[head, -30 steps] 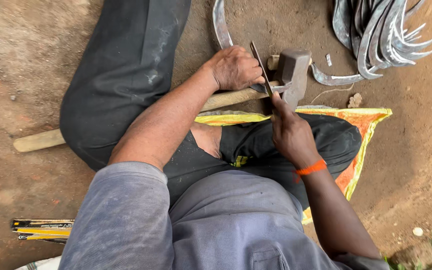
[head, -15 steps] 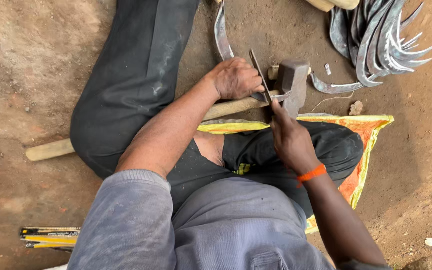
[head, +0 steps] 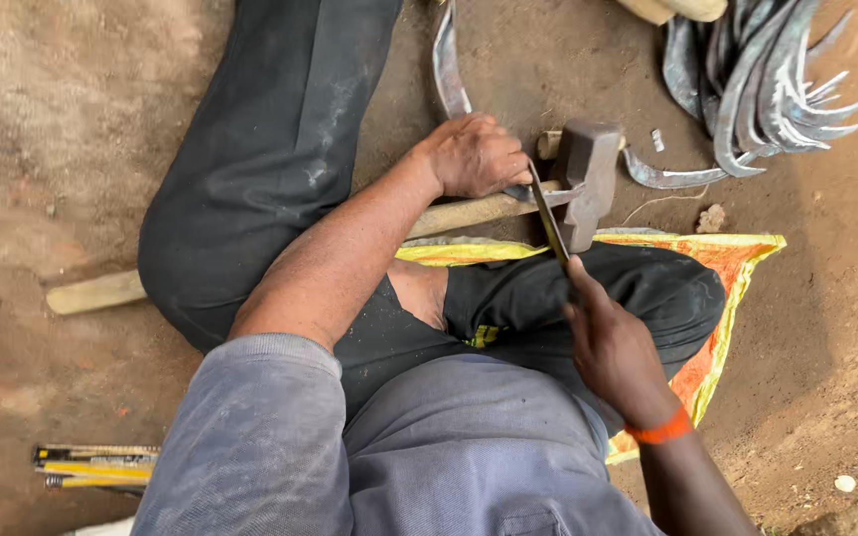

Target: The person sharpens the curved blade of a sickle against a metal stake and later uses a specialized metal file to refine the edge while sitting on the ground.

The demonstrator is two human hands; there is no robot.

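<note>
I sit on the dirt ground with my legs in dark trousers. My left hand (head: 474,156) presses a curved metal sickle blade (head: 446,69) down against the head of a large hammer (head: 588,179). The hammer's long wooden handle (head: 96,291) runs under my left leg. My right hand (head: 613,347), with an orange band at the wrist, grips a thin flat file (head: 548,220) that lies across the blade beside the hammer head.
A pile of several curved sickle blades (head: 767,89) lies at the top right, with one loose blade (head: 667,177) near the hammer. A yellow-orange sack (head: 737,268) lies under my right leg. Yellow and black strips (head: 96,465) lie at the lower left.
The view has shifted a little. My right hand has drawn the file back toward me across the blade. My left hand keeps the blade on the hammer head.
</note>
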